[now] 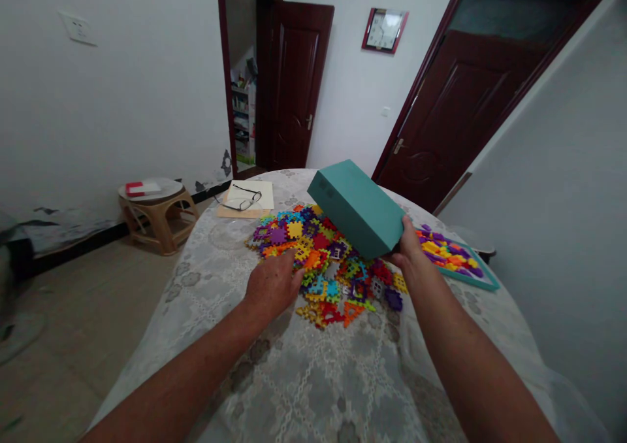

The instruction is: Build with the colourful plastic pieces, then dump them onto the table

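Observation:
My right hand grips the near right edge of a teal box. The box is tilted over a heap of colourful plastic interlocking pieces, its closed side facing up and its far end raised. At the near left side of the heap, my left hand rests against the pieces, palm down. Its thumb stands apart from the fingers, whose tips are partly hidden behind the hand. The heap holds toothed squares, triangles and window-like frames. Part of it is hidden behind the box.
A teal tray-like lid with purple, yellow and orange pieces lies to the right on the patterned tablecloth. Eyeglasses lie on papers at the back left. Beside the table stands a stool bearing a red-and-white item.

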`<action>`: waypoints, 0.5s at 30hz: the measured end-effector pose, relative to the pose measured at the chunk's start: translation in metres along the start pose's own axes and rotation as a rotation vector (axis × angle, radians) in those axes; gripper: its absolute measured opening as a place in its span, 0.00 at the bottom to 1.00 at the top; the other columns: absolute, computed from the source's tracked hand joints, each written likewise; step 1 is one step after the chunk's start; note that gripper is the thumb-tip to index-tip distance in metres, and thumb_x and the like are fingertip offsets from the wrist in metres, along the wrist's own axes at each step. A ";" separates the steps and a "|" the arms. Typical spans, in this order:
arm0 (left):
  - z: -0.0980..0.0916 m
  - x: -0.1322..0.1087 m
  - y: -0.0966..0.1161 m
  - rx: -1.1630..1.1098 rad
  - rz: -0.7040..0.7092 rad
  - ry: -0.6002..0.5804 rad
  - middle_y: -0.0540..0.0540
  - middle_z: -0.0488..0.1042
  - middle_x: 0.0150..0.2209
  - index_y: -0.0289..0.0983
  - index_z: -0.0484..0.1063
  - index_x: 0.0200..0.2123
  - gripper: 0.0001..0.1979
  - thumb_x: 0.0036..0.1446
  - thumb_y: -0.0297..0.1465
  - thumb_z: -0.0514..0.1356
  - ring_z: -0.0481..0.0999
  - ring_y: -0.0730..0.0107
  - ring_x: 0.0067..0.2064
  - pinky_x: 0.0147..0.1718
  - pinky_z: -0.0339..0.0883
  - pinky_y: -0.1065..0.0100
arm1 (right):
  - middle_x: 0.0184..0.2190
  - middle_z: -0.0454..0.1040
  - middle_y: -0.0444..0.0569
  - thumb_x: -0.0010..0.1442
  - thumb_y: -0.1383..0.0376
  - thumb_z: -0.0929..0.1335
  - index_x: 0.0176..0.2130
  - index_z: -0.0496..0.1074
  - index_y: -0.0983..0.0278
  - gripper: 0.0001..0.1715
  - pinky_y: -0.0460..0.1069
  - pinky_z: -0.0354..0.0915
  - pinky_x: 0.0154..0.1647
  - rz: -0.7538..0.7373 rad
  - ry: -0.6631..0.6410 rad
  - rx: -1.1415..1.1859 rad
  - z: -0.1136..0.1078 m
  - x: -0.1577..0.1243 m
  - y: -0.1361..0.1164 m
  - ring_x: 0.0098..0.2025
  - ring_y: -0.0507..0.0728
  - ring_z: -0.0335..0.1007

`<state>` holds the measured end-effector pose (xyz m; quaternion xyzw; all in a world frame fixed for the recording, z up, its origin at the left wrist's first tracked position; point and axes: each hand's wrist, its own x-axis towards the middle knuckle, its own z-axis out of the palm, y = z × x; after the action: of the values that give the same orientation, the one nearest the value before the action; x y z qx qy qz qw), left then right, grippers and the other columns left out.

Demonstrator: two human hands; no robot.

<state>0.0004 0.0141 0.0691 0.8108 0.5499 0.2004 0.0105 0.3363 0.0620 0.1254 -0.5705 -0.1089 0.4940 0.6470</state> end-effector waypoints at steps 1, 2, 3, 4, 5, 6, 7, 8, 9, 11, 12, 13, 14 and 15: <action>0.002 0.002 0.001 -0.024 0.049 0.049 0.32 0.82 0.50 0.35 0.72 0.62 0.22 0.70 0.38 0.59 0.81 0.45 0.54 0.52 0.74 0.52 | 0.31 0.78 0.46 0.71 0.34 0.58 0.46 0.72 0.57 0.34 0.65 0.77 0.49 -0.004 -0.019 -0.006 -0.003 -0.003 -0.003 0.37 0.62 0.78; 0.005 0.004 0.002 -0.055 0.104 0.099 0.32 0.81 0.52 0.34 0.73 0.61 0.21 0.69 0.37 0.59 0.80 0.45 0.56 0.56 0.73 0.50 | 0.31 0.79 0.47 0.70 0.33 0.57 0.46 0.73 0.56 0.35 0.66 0.76 0.49 -0.006 -0.024 -0.014 -0.006 -0.005 -0.006 0.37 0.63 0.78; 0.008 0.006 0.003 -0.095 0.159 0.146 0.32 0.81 0.54 0.35 0.73 0.60 0.20 0.69 0.37 0.60 0.79 0.45 0.57 0.58 0.72 0.49 | 0.31 0.79 0.47 0.70 0.32 0.57 0.47 0.73 0.56 0.36 0.66 0.76 0.49 -0.009 -0.015 -0.026 -0.009 -0.007 -0.008 0.37 0.63 0.78; 0.010 0.009 0.005 -0.145 0.206 0.184 0.33 0.80 0.55 0.35 0.74 0.60 0.20 0.69 0.37 0.60 0.78 0.46 0.58 0.61 0.70 0.48 | 0.31 0.80 0.47 0.69 0.32 0.58 0.47 0.74 0.56 0.36 0.66 0.76 0.49 -0.013 0.000 -0.037 -0.012 -0.009 -0.010 0.38 0.63 0.78; 0.012 0.011 0.007 -0.203 0.237 0.212 0.33 0.80 0.55 0.36 0.74 0.60 0.20 0.69 0.38 0.60 0.78 0.47 0.59 0.62 0.70 0.48 | 0.32 0.80 0.47 0.68 0.31 0.58 0.47 0.74 0.55 0.36 0.66 0.75 0.49 -0.018 0.015 -0.046 -0.015 -0.010 -0.011 0.38 0.63 0.79; 0.014 0.014 0.008 -0.270 0.248 0.230 0.34 0.80 0.55 0.36 0.74 0.60 0.20 0.69 0.38 0.59 0.78 0.48 0.59 0.63 0.69 0.48 | 0.31 0.80 0.47 0.68 0.31 0.58 0.48 0.74 0.55 0.37 0.66 0.75 0.49 -0.025 0.025 -0.050 -0.019 -0.011 -0.012 0.38 0.63 0.79; 0.015 0.016 0.010 -0.340 0.238 0.237 0.34 0.80 0.56 0.37 0.74 0.60 0.20 0.70 0.39 0.59 0.78 0.48 0.60 0.63 0.69 0.48 | 0.31 0.80 0.46 0.68 0.31 0.58 0.48 0.74 0.55 0.37 0.65 0.76 0.48 -0.031 0.023 -0.046 -0.022 -0.012 -0.012 0.37 0.63 0.79; 0.014 0.018 0.012 -0.410 0.209 0.233 0.35 0.80 0.57 0.37 0.75 0.59 0.20 0.70 0.40 0.58 0.78 0.49 0.60 0.64 0.69 0.48 | 0.31 0.80 0.46 0.68 0.31 0.58 0.48 0.74 0.55 0.37 0.65 0.76 0.47 -0.036 0.008 -0.033 -0.024 -0.013 -0.012 0.37 0.63 0.79; 0.013 0.019 0.013 -0.478 0.166 0.217 0.35 0.80 0.58 0.37 0.75 0.59 0.20 0.70 0.40 0.57 0.78 0.50 0.60 0.63 0.70 0.48 | 0.31 0.81 0.47 0.69 0.32 0.58 0.48 0.74 0.56 0.36 0.64 0.76 0.47 -0.039 -0.017 -0.010 -0.026 -0.015 -0.011 0.36 0.63 0.79; 0.008 0.022 0.016 -0.612 0.059 0.157 0.37 0.81 0.57 0.37 0.75 0.58 0.22 0.69 0.43 0.57 0.80 0.51 0.57 0.61 0.72 0.48 | 0.31 0.81 0.47 0.71 0.34 0.57 0.49 0.74 0.57 0.36 0.63 0.78 0.45 -0.038 -0.075 0.043 -0.028 -0.017 -0.009 0.35 0.63 0.80; 0.004 0.022 0.017 -0.682 0.001 0.118 0.37 0.81 0.55 0.37 0.75 0.58 0.23 0.69 0.44 0.58 0.81 0.51 0.55 0.59 0.73 0.49 | 0.31 0.82 0.48 0.71 0.35 0.57 0.49 0.74 0.58 0.36 0.62 0.78 0.44 -0.041 -0.101 0.067 -0.027 -0.018 -0.007 0.35 0.63 0.80; 0.000 0.022 0.018 -0.762 -0.060 0.083 0.38 0.82 0.54 0.37 0.75 0.59 0.24 0.68 0.46 0.59 0.82 0.51 0.53 0.57 0.75 0.49 | 0.32 0.82 0.48 0.72 0.36 0.57 0.50 0.74 0.58 0.35 0.61 0.79 0.44 -0.053 -0.121 0.090 -0.026 -0.019 -0.004 0.34 0.62 0.81; -0.005 0.022 0.019 -0.855 -0.125 0.052 0.38 0.82 0.53 0.37 0.73 0.61 0.27 0.66 0.47 0.60 0.83 0.51 0.51 0.54 0.77 0.50 | 0.32 0.83 0.48 0.73 0.37 0.58 0.51 0.74 0.59 0.34 0.60 0.79 0.44 -0.077 -0.136 0.114 -0.025 -0.021 -0.001 0.34 0.62 0.81; -0.011 0.021 0.019 -0.960 -0.190 0.030 0.37 0.81 0.53 0.37 0.71 0.63 0.30 0.65 0.48 0.62 0.83 0.51 0.50 0.51 0.78 0.51 | 0.33 0.83 0.48 0.74 0.39 0.59 0.51 0.74 0.60 0.32 0.59 0.80 0.44 -0.115 -0.147 0.138 -0.023 -0.024 0.002 0.35 0.61 0.81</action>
<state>0.0203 0.0229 0.0903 0.6577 0.4669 0.4410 0.3937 0.3400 0.0293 0.1264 -0.4794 -0.1544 0.5029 0.7024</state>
